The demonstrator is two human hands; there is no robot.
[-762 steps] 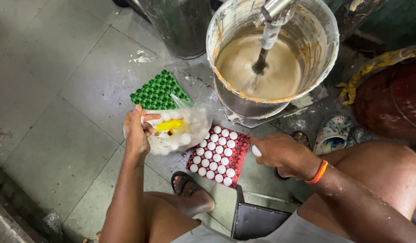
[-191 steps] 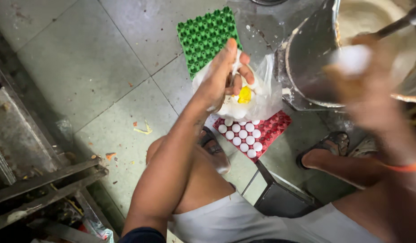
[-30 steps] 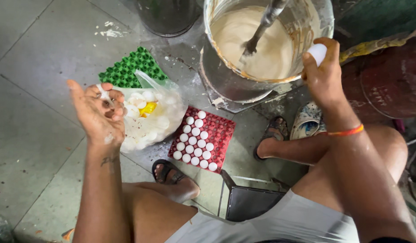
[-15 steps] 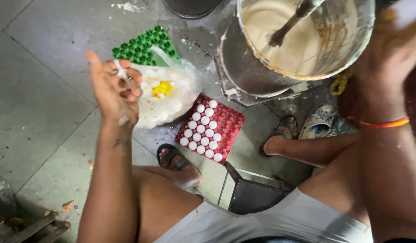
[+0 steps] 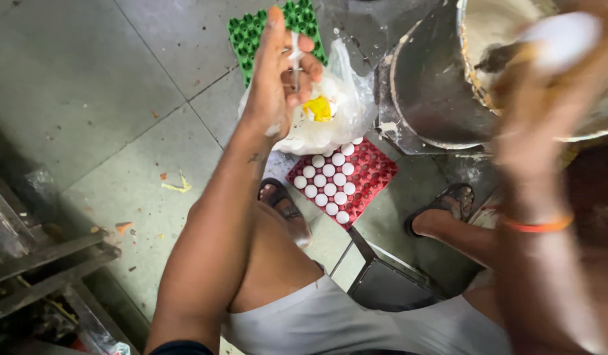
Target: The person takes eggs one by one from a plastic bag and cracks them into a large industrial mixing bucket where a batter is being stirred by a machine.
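We see the left hand raised over a clear plastic bag on the floor, its fingers closed on a piece of white eggshell. The bag is thin and crumpled, full of white broken shells, with one yellow patch inside. The right hand is blurred over the rim of the big metal mixing bowl and grasps a whole white egg, smooth and oval.

In our judgement the work is in the middle. The bowl already holds pale beige batter, and the bag holds many shells. The red egg tray, a square one with moulded cups, lies on the floor between the feet; its left side carries white eggs, its right side shows empty cups. A green tray of the same bumpy shape lies behind the bag with no eggs that we can see.
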